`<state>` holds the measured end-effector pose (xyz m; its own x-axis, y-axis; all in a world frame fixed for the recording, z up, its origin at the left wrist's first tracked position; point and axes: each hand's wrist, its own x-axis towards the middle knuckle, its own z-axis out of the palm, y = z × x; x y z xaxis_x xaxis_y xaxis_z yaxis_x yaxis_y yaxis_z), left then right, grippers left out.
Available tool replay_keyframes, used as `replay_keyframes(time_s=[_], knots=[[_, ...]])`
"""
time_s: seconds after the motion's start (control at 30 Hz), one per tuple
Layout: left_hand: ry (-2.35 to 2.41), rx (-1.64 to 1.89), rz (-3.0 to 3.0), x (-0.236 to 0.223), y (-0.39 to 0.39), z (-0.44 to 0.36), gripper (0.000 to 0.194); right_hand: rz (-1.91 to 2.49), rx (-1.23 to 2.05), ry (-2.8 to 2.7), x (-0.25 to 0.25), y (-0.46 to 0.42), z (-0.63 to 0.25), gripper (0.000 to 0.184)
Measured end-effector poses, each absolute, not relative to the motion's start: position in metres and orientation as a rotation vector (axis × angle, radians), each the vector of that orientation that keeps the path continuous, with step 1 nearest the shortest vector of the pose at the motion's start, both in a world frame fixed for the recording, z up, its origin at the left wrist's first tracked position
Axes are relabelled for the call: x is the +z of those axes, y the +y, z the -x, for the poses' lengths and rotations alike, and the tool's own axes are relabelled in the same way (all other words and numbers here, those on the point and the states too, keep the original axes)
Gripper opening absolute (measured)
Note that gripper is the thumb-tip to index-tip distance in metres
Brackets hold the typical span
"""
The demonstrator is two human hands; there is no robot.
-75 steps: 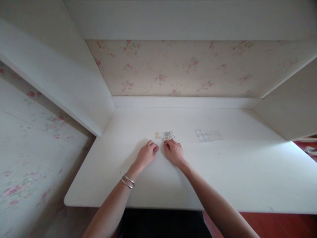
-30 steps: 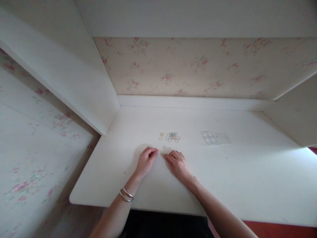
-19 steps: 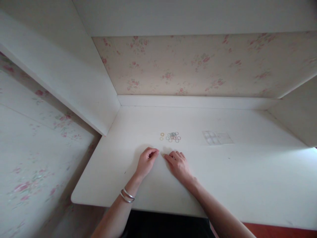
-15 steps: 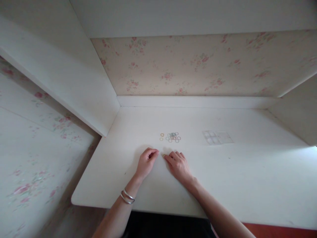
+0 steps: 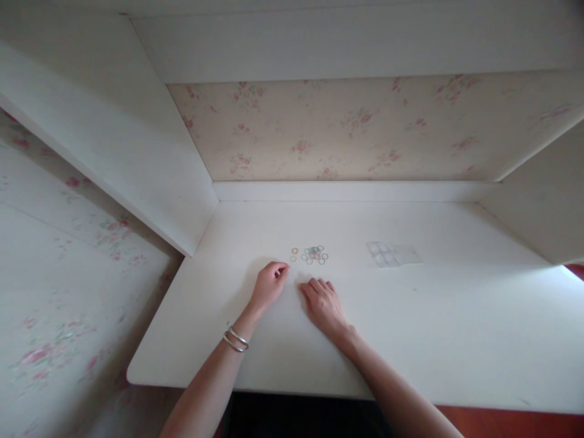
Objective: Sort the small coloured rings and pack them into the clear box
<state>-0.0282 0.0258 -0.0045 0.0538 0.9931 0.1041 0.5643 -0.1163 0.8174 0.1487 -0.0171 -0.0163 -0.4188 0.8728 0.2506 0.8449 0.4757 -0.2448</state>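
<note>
Several thin rings, grey, greenish and reddish, lie in a loose pile [image 5: 314, 254] on the white desk. Left of the pile are a gold ring [image 5: 295, 250] and a paler ring [image 5: 292, 258], lying apart. My left hand [image 5: 269, 285] is closed in a pinch, its fingertips just nearer to me than these two rings. Whatever is between them is too small to make out. My right hand [image 5: 323, 304] rests palm down on the desk below the pile, fingers curled and thumb pressed against the index finger. Anything in that pinch cannot be made out.
A clear plastic case [image 5: 383, 254] with compartments lies opened flat to the right, its lid [image 5: 407, 253] beside it. A white side panel [image 5: 182, 201] bounds the desk at left. The back ledge [image 5: 347, 191] runs below floral wallpaper.
My left hand has moved forward, closer to the two separate rings. The right hand stays near its spot on the desk. The whole view has shifted slightly.
</note>
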Motion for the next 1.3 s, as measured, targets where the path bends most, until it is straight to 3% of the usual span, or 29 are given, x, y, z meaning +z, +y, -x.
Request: replay_keyframes(time_s=[0.23,0.43,0.7,0.9,1.3], knots=[[1.735,0.686,-2.120,-0.003,0.046,0.017,0.020,1.476,0.120,-2.280,-0.018,-0.018,-0.148,0.021],[1.717,0.536,-2.245,-0.005,0.054,0.011,0.020,1.461,0.373,-1.916,-0.021,-0.019,-0.166,0.027],[1.598,0.568,-2.172,-0.009,0.049,0.009,0.018,1.513,0.584,-1.614,-0.025,-0.027,-0.191,0.030],[1.415,0.738,-2.141,-0.005,0.018,0.006,0.019,1.507,0.617,-1.632,-0.024,-0.024,-0.187,0.028],[1.448,0.650,-2.296,-0.014,-0.010,0.002,0.021,1.517,0.615,-1.641,-0.027,-0.024,-0.188,0.028]])
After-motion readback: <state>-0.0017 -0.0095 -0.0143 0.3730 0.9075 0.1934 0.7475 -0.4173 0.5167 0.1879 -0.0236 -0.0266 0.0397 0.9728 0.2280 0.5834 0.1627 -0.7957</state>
